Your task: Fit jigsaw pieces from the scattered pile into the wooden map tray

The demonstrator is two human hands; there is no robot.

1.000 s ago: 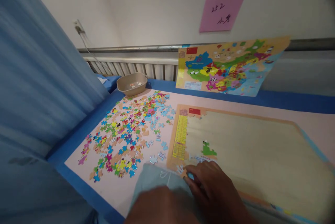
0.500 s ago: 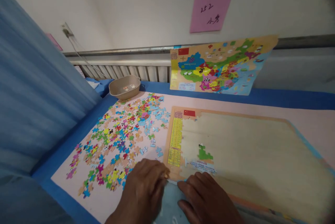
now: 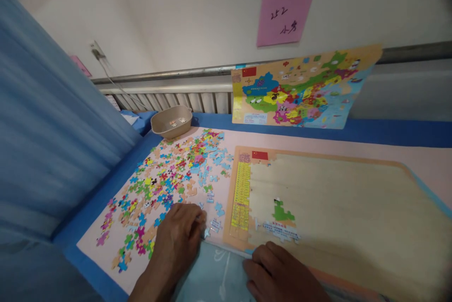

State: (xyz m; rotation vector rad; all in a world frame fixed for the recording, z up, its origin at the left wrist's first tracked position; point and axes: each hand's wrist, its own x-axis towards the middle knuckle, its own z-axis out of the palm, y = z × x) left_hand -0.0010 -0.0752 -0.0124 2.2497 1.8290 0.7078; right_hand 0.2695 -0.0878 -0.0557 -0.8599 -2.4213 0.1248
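My left hand (image 3: 180,233) rests low over the loose jigsaw puzzle pieces (image 3: 171,165), left of the puzzle board. Its fingers curl downward and together; whatever lies under the fingertips is hidden. My right hand (image 3: 278,269) is at the near left edge of the wooden puzzle board (image 3: 328,198), fingers bent in, with no piece showing in them. Along the board's left side sits a fitted yellow strip of puzzle (image 3: 242,189), with a flag corner (image 3: 260,155) above. A green puzzle patch (image 3: 281,211) lies on the bare board, above a fitted text section (image 3: 278,231).
A beige plastic basket (image 3: 172,123) with a few pieces stands behind the loose pile. The printed map sheet (image 3: 303,92) leans against the wall rail. A blue curtain (image 3: 52,118) hangs at the left. Light blue patterned cloth (image 3: 215,271) lies at the near edge.
My left hand has moved left, away from the board's lower left corner to the loose pieces. My right hand stays by the near edge. The view has shifted slightly.
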